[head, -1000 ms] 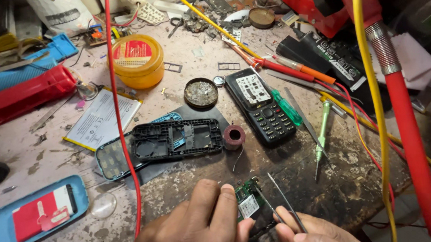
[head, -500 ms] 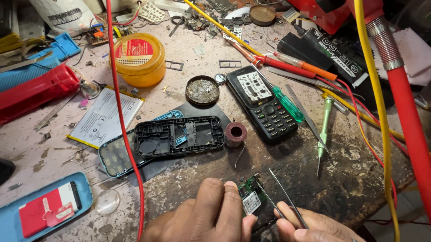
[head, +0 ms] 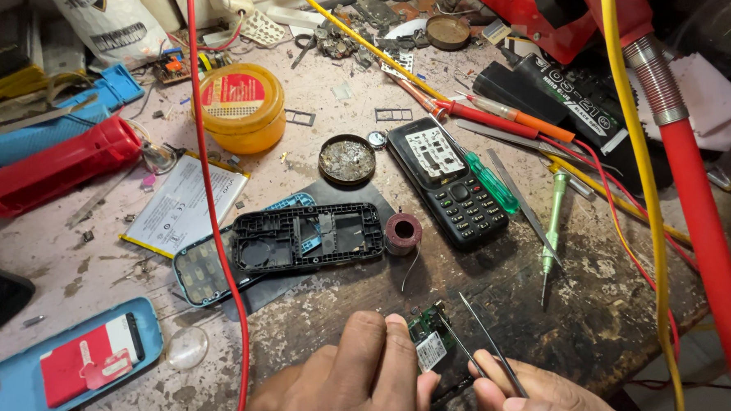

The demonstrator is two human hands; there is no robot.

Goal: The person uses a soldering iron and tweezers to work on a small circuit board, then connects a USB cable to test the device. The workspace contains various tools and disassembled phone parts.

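Note:
At the bottom edge my left hand (head: 350,377) pinches a small green circuit board (head: 428,338) against the worn bench. My right hand (head: 538,402) grips thin metal tweezers (head: 491,342), whose tips sit just above the board's upper right side. Above the hands lie a black phone frame (head: 308,237), a small dark-red spool of wire (head: 403,233) and a black keypad phone (head: 449,183).
A red cable (head: 217,224) runs down the bench left of my hands. A yellow round tin (head: 238,108), a tin of solder scraps (head: 347,159), a white battery (head: 183,204), green screwdrivers (head: 552,230), a red torch (head: 55,167) and a blue phone cover (head: 63,361) lie around. A red hose (head: 701,228) and yellow wire (head: 641,201) cross the right side.
Both hands have shifted slightly down and to the right with the board. The tweezers tilted a little; the bench items have not moved.

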